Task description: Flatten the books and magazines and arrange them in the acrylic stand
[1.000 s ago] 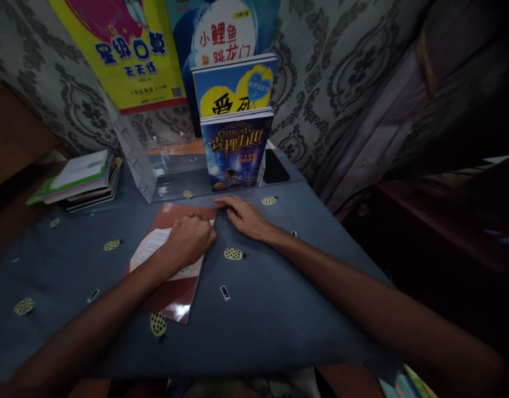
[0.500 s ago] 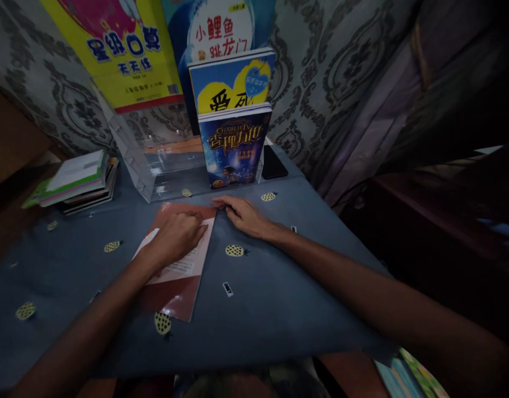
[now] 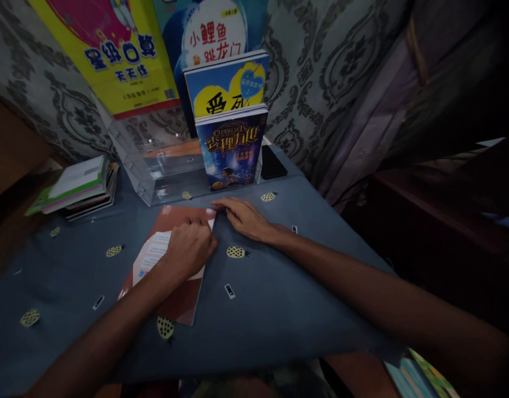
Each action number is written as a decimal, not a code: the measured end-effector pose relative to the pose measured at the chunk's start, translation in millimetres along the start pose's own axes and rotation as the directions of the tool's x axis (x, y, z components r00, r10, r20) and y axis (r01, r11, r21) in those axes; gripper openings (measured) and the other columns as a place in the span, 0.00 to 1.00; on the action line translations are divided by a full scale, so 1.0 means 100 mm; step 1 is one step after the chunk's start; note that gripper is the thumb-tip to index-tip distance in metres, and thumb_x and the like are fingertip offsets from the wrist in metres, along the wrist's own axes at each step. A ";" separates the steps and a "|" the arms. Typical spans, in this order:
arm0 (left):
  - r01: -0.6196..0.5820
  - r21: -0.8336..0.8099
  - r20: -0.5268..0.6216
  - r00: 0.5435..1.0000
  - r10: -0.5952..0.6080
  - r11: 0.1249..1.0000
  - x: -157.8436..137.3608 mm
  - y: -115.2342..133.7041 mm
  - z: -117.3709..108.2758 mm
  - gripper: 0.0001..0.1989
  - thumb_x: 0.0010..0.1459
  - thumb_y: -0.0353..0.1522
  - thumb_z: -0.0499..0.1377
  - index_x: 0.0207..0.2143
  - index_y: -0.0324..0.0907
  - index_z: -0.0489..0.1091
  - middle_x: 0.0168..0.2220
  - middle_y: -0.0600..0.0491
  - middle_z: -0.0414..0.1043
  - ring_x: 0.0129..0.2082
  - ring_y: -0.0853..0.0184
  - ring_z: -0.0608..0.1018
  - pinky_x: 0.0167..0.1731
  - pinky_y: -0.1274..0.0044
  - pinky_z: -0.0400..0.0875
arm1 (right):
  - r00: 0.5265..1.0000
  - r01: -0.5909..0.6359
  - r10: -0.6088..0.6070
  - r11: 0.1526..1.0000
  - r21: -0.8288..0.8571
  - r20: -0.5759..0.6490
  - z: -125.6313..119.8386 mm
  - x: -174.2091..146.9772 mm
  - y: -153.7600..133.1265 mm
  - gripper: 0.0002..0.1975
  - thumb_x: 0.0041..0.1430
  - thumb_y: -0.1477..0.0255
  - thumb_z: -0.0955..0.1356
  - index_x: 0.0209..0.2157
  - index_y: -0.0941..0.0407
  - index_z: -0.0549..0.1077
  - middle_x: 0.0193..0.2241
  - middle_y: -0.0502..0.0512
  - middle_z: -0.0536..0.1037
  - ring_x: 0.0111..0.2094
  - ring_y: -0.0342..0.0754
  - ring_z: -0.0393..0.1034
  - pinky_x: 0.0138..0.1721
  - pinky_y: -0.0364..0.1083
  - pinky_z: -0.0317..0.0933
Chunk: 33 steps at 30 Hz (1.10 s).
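A thin booklet with a reddish-brown and white printed cover lies flat on the blue cloth. My left hand rests on its upper right part, closed, with the knuckles up and the fingers curled under; nothing shows in it. The lower arm covers part of the print. At the booklet's top right corner is my right hand, its index finger stretched to the corner and the other fingers loosely bent. It seems to touch the corner and holds nothing that I can see.
Beyond the hands stands a clear acrylic rack with a dark blue book and other upright books. A black phone lies beside it. A stack of books sits at the left. The table's edge slopes down on the right.
My left hand has slid to the right across the booklet, uncovering more print on its left side. My right hand has stayed by the corner. The view has shifted slightly.
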<state>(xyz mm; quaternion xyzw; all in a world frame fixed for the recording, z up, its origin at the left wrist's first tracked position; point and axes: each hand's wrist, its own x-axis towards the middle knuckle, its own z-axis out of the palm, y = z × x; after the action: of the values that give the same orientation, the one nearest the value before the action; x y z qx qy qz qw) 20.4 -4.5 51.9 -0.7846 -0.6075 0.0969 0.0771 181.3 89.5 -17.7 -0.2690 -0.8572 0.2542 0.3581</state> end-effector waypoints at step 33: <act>-0.075 -0.069 -0.054 0.996 0.072 0.995 -0.04 -0.20 0.10 0.14 0.68 0.28 0.50 0.43 0.32 0.74 0.41 0.39 0.77 0.44 0.54 0.79 0.40 0.68 0.76 | 0.983 0.132 -0.102 0.973 -0.191 0.156 0.17 0.06 -0.16 0.15 0.66 0.78 0.60 0.50 0.57 0.74 0.49 0.64 0.79 0.53 0.55 0.73 0.56 0.59 0.67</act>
<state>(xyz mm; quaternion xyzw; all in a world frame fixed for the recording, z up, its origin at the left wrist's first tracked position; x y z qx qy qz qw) -2.0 -3.1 47.4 -0.8109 -0.5791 0.0580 0.0612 160.6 77.4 -15.2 -0.2334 -0.9165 0.1638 0.2804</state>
